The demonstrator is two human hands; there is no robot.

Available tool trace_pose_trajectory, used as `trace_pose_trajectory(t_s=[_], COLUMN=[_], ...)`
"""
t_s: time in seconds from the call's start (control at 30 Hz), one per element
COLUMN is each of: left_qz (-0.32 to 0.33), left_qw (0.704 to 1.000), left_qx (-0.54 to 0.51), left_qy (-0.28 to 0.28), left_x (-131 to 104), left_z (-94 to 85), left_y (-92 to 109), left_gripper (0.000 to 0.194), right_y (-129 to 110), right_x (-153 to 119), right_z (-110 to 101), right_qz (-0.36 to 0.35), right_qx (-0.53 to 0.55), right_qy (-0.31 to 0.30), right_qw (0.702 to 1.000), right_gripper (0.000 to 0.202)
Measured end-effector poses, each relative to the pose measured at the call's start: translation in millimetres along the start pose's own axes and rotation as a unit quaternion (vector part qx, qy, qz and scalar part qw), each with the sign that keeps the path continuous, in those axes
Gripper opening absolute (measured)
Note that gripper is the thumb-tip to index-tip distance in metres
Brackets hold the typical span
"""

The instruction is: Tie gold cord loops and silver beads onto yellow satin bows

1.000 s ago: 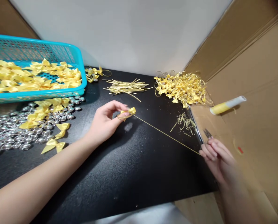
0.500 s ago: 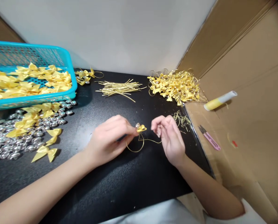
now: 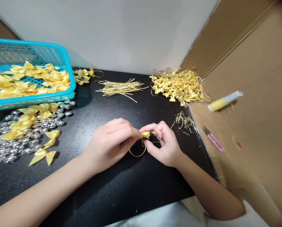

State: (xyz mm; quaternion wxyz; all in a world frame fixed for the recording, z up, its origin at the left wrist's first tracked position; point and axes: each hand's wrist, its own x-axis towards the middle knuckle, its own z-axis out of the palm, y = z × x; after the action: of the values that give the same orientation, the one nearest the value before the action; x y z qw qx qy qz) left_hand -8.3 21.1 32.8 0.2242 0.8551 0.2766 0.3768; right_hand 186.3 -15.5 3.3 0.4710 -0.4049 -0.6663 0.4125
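head view: at centre, the left hand and right hand both pinch a satiny yellow bow, a thin cord loop below it. the tangled looped bows at upper right look done; straight gold cords at upper centre, loose bows in the upper-left plastic basket and glossy silver beads at left seem left.

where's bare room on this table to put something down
Bare tabletop lies between the forearms and near edge; a smaller patch between the gold cords and left hand. Crowded: the left, with basket, silver beads and yellow bows; the far right, with the bow pile and cord scraps.
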Motion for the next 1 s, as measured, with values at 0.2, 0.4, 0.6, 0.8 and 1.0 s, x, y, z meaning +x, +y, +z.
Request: trace_pose_trajectory(t_s=[0.2,0.4,0.6,0.8,1.0], left_qz=[-0.264,-0.401,-0.467,-0.457,-0.449], left_qw=[0.921,0.778,0.684,0.685,0.701], left_qx=[-0.279,-0.470,-0.552,-0.561,-0.549], left_qy=[0.063,0.113,0.097,0.085,0.075], left_x=[-1.9,1.0,5.7,3.4,0.9], left_z=[12.4,20.5,19.5,20.2,17.0], left_y=[-4.5,-10.9,-6.1,-10.5,-22.0], left_gripper=[0.013,0.027,0.031,0.026,0.028], right_y=[2.6,2.0,-16.7,-33.2,-42.7], right_x=[0.2,4.5,14.9,10.5,-9.4], right_z=[-3.1,-20.2,-41.9,-102.8,-162.7], right_qz=[0.073,0.059,0.093,0.056,0.056], right_qx=[0.105,0.193,0.266,0.219,0.157], right_qy=[0.022,0.142,0.169,0.322,0.467], right_qw=[0.992,0.969,0.945,0.920,0.869], right_gripper=[0.029,0.022,0.035,0.023,0.021])
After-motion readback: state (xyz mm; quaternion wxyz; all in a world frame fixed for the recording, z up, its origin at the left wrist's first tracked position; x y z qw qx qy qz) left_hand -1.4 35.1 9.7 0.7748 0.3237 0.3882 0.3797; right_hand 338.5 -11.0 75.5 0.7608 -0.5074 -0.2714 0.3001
